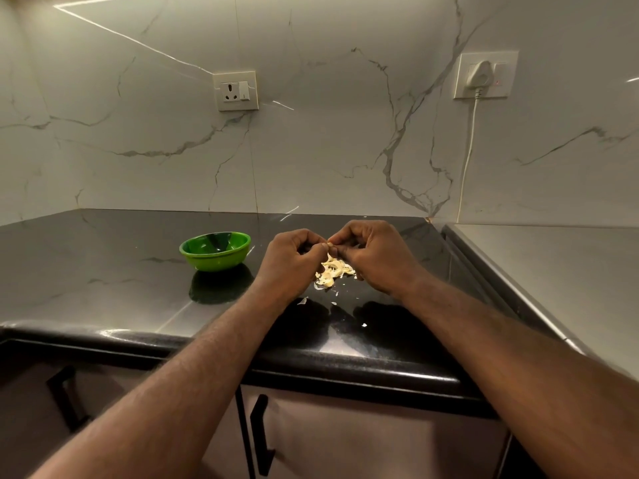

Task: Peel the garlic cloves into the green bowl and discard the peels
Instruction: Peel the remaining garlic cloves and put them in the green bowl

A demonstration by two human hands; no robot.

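We've got just the one view here: a wide-angle head cam looking forward and down across the black countertop (pixel 103 271) to the marble wall (pixel 311 150) behind. It's pretty close in, with the left hand (pixel 290 261) and right hand (pixel 375 257) about mid-frame and the arms entering from the bottom.

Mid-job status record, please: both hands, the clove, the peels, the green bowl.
left hand: pinches the garlic clove
right hand: pinches the same clove, over the peels
garlic clove: mostly hidden between fingertips
peels: loose pile on the counter, under the hands
green bowl: upright, left of the hands, apart from them; no cloves visible inside
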